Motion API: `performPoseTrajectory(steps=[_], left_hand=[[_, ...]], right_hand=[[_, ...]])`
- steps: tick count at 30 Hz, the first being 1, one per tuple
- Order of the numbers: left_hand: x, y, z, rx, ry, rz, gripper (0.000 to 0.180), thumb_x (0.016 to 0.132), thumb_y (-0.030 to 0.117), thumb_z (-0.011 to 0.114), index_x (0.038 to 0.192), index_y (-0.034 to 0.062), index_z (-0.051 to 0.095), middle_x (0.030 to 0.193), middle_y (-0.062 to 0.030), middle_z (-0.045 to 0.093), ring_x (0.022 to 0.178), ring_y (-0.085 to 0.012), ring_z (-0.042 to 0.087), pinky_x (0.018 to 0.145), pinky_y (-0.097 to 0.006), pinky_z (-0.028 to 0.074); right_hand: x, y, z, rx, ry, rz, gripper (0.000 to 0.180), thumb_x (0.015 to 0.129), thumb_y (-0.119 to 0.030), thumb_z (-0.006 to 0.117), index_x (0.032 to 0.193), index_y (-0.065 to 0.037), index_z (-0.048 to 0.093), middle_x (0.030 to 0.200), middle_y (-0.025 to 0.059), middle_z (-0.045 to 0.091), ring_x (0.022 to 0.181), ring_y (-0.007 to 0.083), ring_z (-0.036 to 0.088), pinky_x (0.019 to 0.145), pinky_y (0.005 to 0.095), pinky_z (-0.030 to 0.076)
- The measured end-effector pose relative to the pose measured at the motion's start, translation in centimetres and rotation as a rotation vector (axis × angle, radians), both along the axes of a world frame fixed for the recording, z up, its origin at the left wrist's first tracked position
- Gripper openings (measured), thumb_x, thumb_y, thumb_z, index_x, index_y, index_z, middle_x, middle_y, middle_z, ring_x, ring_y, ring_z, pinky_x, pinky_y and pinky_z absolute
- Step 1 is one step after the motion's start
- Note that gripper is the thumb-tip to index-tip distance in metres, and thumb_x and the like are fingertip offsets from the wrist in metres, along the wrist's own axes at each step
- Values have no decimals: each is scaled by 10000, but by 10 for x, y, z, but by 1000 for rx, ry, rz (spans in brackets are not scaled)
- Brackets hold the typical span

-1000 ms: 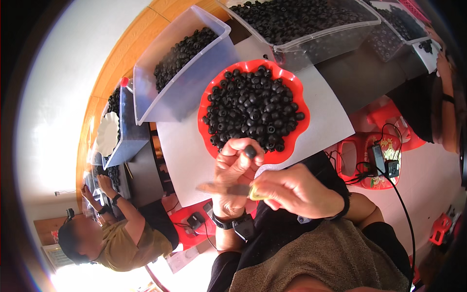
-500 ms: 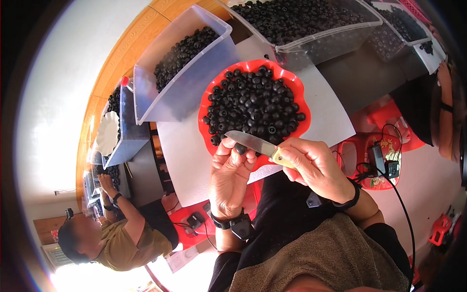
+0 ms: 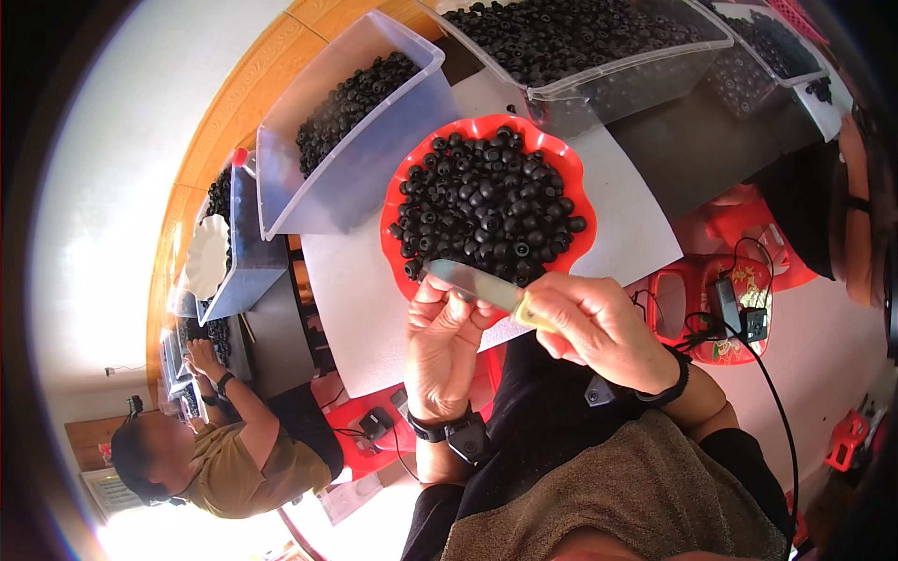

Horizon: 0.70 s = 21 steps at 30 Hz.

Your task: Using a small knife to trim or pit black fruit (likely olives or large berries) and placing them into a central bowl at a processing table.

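Note:
My right hand [image 3: 599, 327] grips the pale yellow handle of a knife [image 3: 472, 282], its blade pointing left across the fingertips of my left hand [image 3: 441, 360]. The left thumb and fingers are pinched on a small round black bead, which the blade now mostly hides. Both hands are at the near rim of a red scalloped bowl [image 3: 582, 173]. Heaped in the bowl are many black beads [image 3: 482, 201], some showing a round hole.
The bowl stands on a white sheet [image 3: 346, 309] on a dark table [image 3: 692, 150]. Behind it are clear bins [image 3: 351, 164] of black beads. Red stools [image 3: 669, 304] with cabled devices stand at the right. A co-worker [image 3: 248, 449] sits at the left; another person's arm [image 3: 856, 215] shows far right.
The knife and my right hand have shifted slightly left and down, and the blade now covers the bead that showed between my left fingertips. My left hand has barely moved.

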<state>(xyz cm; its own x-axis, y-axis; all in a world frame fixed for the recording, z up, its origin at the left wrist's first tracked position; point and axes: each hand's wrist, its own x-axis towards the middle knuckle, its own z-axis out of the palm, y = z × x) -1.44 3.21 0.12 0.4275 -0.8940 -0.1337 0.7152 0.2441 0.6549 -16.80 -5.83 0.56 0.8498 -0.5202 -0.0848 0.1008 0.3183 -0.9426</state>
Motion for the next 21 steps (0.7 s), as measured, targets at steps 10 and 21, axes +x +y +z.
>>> performPoseTrajectory(steps=[10,21], left_hand=[[8,7,-4,23,2,-5,236,842,50,656,1070,11,610,952,-84,591,850,-194,561,797,-307,499],[11,5,-6,-104,188,-93,242,859,-46,585,1098,-9,568,1040,-91,588,947,-204,568,854,-323,504]], right_hand=[[-3,0,6,-87,-17,-92,174,963,-120,518,906,25,597,673,33,555,556,68,488,517,222,411],[-1,-3,-8,-205,32,-149,194,975,-140,500,926,20,598,647,22,524,519,57,457,460,219,364]])
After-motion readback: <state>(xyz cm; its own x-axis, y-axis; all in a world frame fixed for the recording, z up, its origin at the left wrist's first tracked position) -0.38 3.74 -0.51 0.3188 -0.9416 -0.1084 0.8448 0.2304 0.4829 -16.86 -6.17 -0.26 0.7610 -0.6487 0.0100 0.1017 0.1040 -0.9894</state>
